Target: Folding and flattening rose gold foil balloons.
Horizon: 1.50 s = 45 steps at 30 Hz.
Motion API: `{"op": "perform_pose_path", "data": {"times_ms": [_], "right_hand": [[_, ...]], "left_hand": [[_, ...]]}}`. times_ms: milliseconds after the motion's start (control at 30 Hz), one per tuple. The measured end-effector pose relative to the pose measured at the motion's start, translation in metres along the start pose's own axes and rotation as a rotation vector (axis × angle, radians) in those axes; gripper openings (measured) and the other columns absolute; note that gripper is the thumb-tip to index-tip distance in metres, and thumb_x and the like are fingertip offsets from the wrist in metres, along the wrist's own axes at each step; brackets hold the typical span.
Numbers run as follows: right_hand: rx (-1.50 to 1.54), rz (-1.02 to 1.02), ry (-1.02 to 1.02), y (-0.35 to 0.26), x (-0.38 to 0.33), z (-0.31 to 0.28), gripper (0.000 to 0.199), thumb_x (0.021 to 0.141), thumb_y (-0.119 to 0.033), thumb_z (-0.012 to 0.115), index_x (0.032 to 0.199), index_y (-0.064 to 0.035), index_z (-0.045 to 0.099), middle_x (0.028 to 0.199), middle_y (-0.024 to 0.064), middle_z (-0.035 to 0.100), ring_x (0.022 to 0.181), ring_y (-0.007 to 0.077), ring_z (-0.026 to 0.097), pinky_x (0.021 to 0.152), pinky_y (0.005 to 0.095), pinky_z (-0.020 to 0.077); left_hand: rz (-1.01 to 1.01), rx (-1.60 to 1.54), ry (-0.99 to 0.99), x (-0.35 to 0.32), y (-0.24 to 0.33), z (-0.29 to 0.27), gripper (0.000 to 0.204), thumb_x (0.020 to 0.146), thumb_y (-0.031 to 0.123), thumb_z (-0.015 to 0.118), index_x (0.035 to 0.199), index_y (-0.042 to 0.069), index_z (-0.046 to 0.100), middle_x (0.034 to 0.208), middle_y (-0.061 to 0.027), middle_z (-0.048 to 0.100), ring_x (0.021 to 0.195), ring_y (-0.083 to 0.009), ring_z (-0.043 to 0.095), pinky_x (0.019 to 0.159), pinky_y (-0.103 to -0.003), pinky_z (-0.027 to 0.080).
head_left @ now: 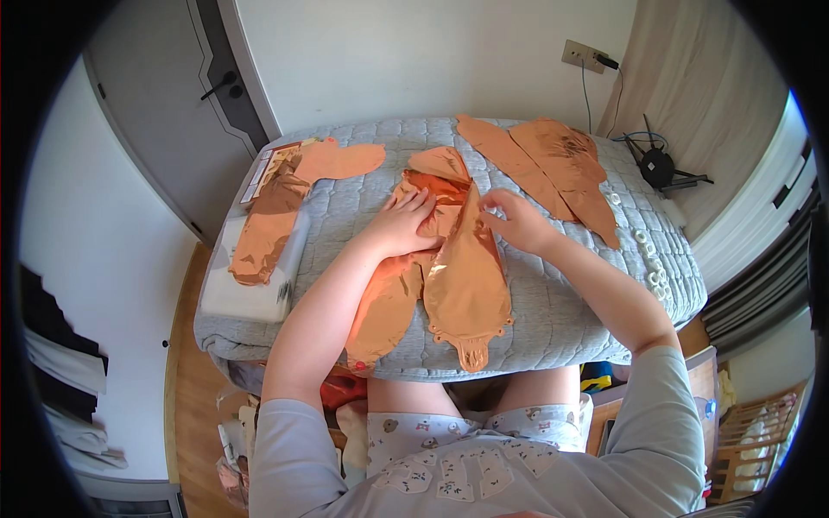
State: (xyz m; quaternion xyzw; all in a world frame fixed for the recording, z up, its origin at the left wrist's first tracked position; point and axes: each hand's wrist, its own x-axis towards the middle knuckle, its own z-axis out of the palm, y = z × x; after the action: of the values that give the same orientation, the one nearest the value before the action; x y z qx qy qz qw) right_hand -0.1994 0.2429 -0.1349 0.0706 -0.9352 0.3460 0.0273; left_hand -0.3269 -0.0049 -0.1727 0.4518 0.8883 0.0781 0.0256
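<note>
A deflated copper-coloured foil balloon point(471, 276) lies partly folded in front of me on a grey quilted cover. My left hand point(404, 223) rests flat on its upper left part with the fingers spread. At the balloon's upper right edge, my right hand point(511, 221) is closed in a pinch, with the thumb and fingertips at the foil. A rounded lobe point(384, 306) stretches toward the near edge on the left. Beside it, a narrower lobe ends in a small tab near my lap.
Another flat foil piece point(540, 164) lies at the far right. More folded foil point(268, 229) lies over a white package point(229, 281) at left. Small white rings point(656, 278) line the right edge. A black router point(658, 167) stands beyond, below a wall socket point(583, 56).
</note>
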Motion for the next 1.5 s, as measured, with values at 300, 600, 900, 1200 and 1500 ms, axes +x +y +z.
{"op": "perform_pose_path", "data": {"times_ms": [300, 600, 900, 1200, 1500], "right_hand": [[-0.277, -0.286, 0.133, 0.039, 0.054, 0.019, 0.043, 0.099, -0.032, 0.060, 0.132, -0.0057, 0.063, 0.135, 0.0176, 0.062, 0.127, 0.0361, 0.056, 0.106, 0.0448, 0.0452], [-0.458, -0.058, 0.123, 0.013, 0.042, 0.036, 0.062, 0.100, -0.047, 0.055, 0.147, -0.0066, 0.050, 0.142, 0.0187, 0.059, 0.138, 0.0439, 0.047, 0.117, 0.0503, 0.0355], [-0.610, 0.078, 0.206, 0.003, 0.049, 0.075, 0.076, 0.101, -0.053, 0.050, 0.154, -0.0013, 0.036, 0.154, 0.0216, 0.045, 0.147, 0.0405, 0.036, 0.121, 0.0562, 0.0259], [-0.443, -0.027, 0.499, -0.008, 0.040, 0.073, 0.065, 0.092, -0.038, 0.067, 0.148, -0.0135, 0.046, 0.148, 0.0127, 0.051, 0.131, 0.0333, 0.050, 0.109, 0.0474, 0.0388], [1.262, -0.107, -0.283, 0.027, -0.027, 0.038, 0.054, 0.090, -0.024, 0.067, 0.142, -0.0141, 0.056, 0.144, 0.0097, 0.057, 0.133, 0.0266, 0.054, 0.102, 0.0406, 0.0491]], "left_hand": [[0.019, -0.017, 0.019, -0.001, 0.000, 0.002, 0.106, 0.086, 0.072, 0.063, 0.162, 0.006, 0.028, 0.169, -0.0175, 0.025, 0.158, -0.0298, 0.018, 0.128, -0.049, 0.013], [0.029, -0.017, 0.020, -0.002, -0.005, 0.002, 0.104, 0.087, 0.071, 0.061, 0.161, 0.006, 0.028, 0.169, -0.0168, 0.025, 0.158, -0.0291, 0.017, 0.128, -0.050, 0.012], [0.035, -0.020, 0.028, 0.004, -0.008, 0.006, 0.099, 0.089, 0.066, 0.061, 0.161, 0.007, 0.029, 0.169, -0.0157, 0.026, 0.158, -0.0284, 0.017, 0.127, -0.051, 0.013], [-0.005, -0.043, 0.034, 0.000, -0.003, 0.003, 0.112, 0.082, 0.072, 0.064, 0.161, 0.001, 0.028, 0.168, -0.0179, 0.026, 0.158, -0.0296, 0.017, 0.128, -0.049, 0.010], [-0.001, -0.066, 0.002, 0.004, 0.000, 0.001, 0.114, 0.082, 0.076, 0.061, 0.163, 0.006, 0.023, 0.170, -0.0149, 0.022, 0.159, -0.0292, 0.016, 0.128, -0.049, 0.010]]}}
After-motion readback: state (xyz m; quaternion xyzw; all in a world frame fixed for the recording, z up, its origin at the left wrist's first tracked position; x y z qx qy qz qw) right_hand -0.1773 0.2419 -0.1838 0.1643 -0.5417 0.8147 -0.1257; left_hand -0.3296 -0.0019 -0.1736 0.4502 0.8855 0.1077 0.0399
